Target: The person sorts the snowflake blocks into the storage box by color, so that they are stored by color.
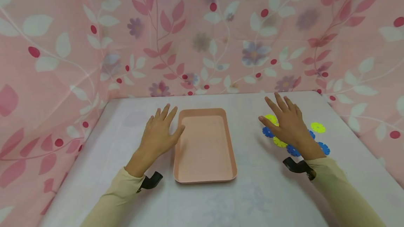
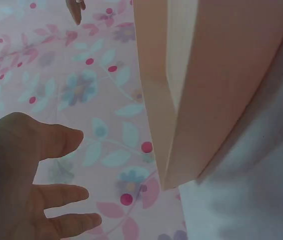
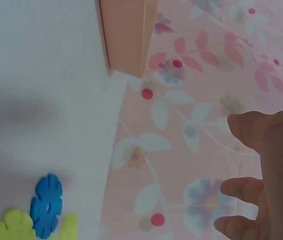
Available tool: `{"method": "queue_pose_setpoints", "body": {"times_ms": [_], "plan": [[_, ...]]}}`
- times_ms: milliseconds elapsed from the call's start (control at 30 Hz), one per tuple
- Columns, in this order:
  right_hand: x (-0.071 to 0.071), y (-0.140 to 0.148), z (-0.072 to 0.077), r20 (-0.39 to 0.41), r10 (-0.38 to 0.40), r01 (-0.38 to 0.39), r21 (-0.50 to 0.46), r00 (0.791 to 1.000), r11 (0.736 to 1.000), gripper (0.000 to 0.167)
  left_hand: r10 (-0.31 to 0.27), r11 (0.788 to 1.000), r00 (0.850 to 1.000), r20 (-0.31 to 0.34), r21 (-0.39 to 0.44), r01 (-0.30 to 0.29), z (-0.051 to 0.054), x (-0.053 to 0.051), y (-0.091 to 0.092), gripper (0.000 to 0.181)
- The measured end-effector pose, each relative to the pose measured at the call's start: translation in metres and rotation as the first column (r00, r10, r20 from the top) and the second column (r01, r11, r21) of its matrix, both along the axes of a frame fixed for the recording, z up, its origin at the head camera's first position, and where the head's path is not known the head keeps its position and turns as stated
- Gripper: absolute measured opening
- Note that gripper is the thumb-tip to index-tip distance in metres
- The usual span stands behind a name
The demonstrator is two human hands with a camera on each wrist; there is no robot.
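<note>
A shallow pink tray [image 1: 206, 146] lies on the table, its long sides running away from me. My left hand [image 1: 160, 134] hovers at the tray's left edge with fingers spread, holding nothing. On the right, my right hand [image 1: 288, 125] is held above a group of flower-shaped plastic discs, its fingers also spread and nothing in them. Among the discs are a yellow one [image 1: 318, 127] and a blue one [image 1: 324, 148]; the hand and wrist hide part of the group. In the right wrist view a blue disc [image 3: 47, 206] sits beside yellow ones, below the hand.
The table [image 1: 252, 199] has a white cover. Behind it and along both sides hangs a pink floral curtain [image 1: 202, 38]. A dark wrist camera [image 1: 151, 180] is strapped at the left sleeve, another dark camera [image 1: 296, 165] at the right.
</note>
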State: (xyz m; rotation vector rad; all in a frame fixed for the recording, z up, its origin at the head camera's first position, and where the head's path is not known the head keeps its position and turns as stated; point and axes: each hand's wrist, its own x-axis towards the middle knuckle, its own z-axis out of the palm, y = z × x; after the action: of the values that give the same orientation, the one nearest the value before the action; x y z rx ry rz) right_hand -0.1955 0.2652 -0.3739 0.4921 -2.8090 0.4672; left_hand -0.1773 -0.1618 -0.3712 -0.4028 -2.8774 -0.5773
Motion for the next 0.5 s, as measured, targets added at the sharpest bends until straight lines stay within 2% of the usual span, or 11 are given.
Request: {"method": "queue_pose_setpoints", "body": {"times_ms": [100,200,300,400,500], "plan": [[0.003,-0.010,-0.004,0.020,0.059,-0.058,-0.035,0.998,0.998,0.077,-0.056,0.995,0.998,-0.006,0.084,0.057,-0.007,0.001,-0.007,0.064],[0.007,-0.021,-0.008,0.047,0.103,-0.101,-0.044,0.994,0.994,0.076,-0.136,0.976,0.991,-0.001,0.171,0.135,-0.019,0.004,-0.013,0.058],[0.009,-0.030,-0.016,0.073,0.142,-0.138,-0.053,0.987,0.989,0.076,-0.218,0.947,0.975,0.027,0.246,0.205,-0.032,0.006,-0.017,0.059],[0.010,-0.038,-0.022,0.080,0.192,-0.187,-0.060,0.978,0.980,0.075,-0.275,0.910,0.959,0.063,0.339,0.239,-0.042,0.009,-0.018,0.062],[0.011,-0.045,-0.027,0.066,0.247,-0.244,-0.060,0.967,0.968,0.074,-0.322,0.871,0.945,0.061,0.411,0.270,-0.049,0.012,-0.016,0.062]]}}
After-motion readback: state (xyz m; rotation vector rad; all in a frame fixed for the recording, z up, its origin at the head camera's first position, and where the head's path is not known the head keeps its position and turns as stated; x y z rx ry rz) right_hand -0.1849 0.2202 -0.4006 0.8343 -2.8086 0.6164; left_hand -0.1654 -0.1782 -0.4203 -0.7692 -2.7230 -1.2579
